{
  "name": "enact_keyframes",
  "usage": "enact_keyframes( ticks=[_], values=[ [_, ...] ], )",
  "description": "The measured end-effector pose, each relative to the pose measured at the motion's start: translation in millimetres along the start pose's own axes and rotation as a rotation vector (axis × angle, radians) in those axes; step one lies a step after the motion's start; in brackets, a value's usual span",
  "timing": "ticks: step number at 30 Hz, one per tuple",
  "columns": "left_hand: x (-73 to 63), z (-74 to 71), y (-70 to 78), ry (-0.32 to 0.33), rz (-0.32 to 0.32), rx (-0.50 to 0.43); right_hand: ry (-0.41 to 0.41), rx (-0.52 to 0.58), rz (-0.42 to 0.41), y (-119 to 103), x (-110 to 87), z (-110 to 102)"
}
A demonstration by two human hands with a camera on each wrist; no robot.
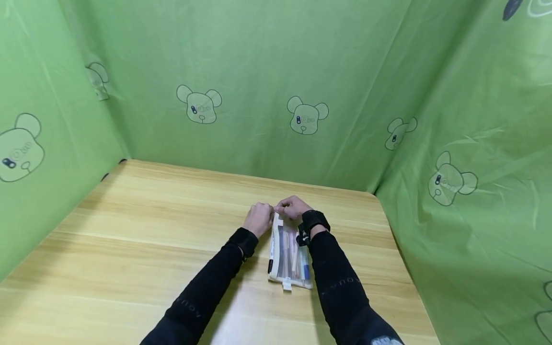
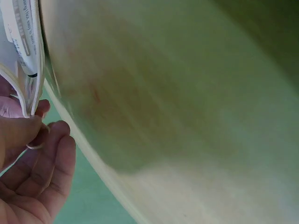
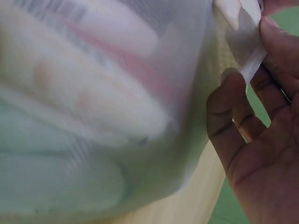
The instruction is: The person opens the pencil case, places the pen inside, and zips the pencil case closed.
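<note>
A see-through zip pencil case [image 1: 276, 244] with a white border lies on the table, filled with several pens [image 1: 294, 254]. At its far end, my left hand [image 1: 258, 219] pinches the corner where the zip ends. The left wrist view shows the thumb and curled fingers of that hand [image 2: 39, 172] at the zip's tip, near a white marker [image 2: 21, 37] inside the case. My right hand [image 1: 294, 208] meets it from the other side. Between its thumb and fingers the right hand [image 3: 261, 140] pinches a whitish tab [image 3: 247, 46] at the same end.
A wood-grain table [image 1: 151, 249] spreads under the case. Green curtains [image 1: 254, 62] printed with bear heads hang behind it and on both sides. A short white tab [image 1: 286, 286] sticks out from the near end of the case.
</note>
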State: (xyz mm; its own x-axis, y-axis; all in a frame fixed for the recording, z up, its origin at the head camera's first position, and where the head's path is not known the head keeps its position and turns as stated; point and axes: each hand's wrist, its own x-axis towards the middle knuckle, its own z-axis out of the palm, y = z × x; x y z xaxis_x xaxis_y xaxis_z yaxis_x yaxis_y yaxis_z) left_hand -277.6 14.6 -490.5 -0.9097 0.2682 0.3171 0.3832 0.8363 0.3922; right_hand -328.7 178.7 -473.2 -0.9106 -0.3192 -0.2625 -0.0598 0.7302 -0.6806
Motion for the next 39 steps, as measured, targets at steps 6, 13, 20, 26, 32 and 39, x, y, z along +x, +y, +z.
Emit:
enact_keyframes(
  ticks=[6,13,20,26,32,39],
  values=[
    [1.1,-3.2,0.5,-0.055,0.017,0.022,0.01,-0.013,0.013,-2.9,-3.7,3.8],
    [-0.1,-2.5,2.2,-0.072,0.108,0.08,0.022,-0.021,-0.002,-1.0,-4.5,3.6],
    [-3.8,0.5,2.0,-0.032,0.16,0.081,0.013,-0.001,0.016,3.5,-3.0,2.3],
    [-7.6,-0.9,4.1,-0.043,0.178,0.077,0.007,-0.003,0.016,4.0,-4.5,1.5],
    [-10.2,-1.8,7.0,-0.042,0.189,0.078,0.009,-0.009,0.014,7.1,-3.7,0.3],
    [-10.9,-0.2,7.0,-0.036,0.185,0.089,0.022,-0.005,0.024,6.0,-4.2,-1.5]
  ],
)
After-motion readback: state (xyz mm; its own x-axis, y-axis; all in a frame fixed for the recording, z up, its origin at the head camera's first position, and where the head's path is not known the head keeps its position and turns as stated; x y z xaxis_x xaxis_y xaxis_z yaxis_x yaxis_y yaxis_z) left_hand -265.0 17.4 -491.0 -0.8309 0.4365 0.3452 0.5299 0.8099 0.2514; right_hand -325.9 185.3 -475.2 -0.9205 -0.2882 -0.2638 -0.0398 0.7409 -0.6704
